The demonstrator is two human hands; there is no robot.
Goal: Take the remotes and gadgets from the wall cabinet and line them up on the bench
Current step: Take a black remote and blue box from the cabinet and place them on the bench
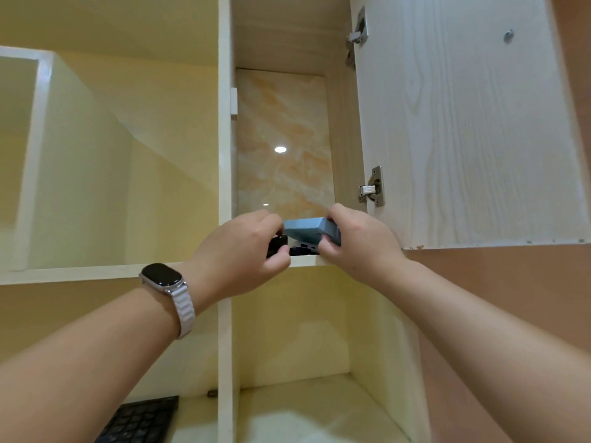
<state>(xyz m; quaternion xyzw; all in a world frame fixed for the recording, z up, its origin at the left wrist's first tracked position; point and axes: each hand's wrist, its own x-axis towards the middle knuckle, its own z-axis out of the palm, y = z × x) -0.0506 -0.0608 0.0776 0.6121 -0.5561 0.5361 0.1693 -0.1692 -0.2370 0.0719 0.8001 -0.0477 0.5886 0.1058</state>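
Note:
Both my hands reach up to the shelf of the open wall cabinet (pixel 307 261). My left hand (pixel 243 251), with a watch on its wrist, grips a small black gadget (pixel 277 245) at the shelf's front edge. My right hand (pixel 358 241) holds a light blue box-shaped gadget (pixel 307 230), lifted a little above the shelf. Under the blue gadget lies a dark device with a pale end (pixel 305 250), mostly hidden. The rest of the shelf's floor is out of sight from below.
The cabinet door (pixel 463 123) stands open to the right, hinges showing. Open cream compartments lie to the left and below. A black keyboard (pixel 140 422) rests in the lower left compartment. A vertical divider (pixel 224 155) runs beside my left hand.

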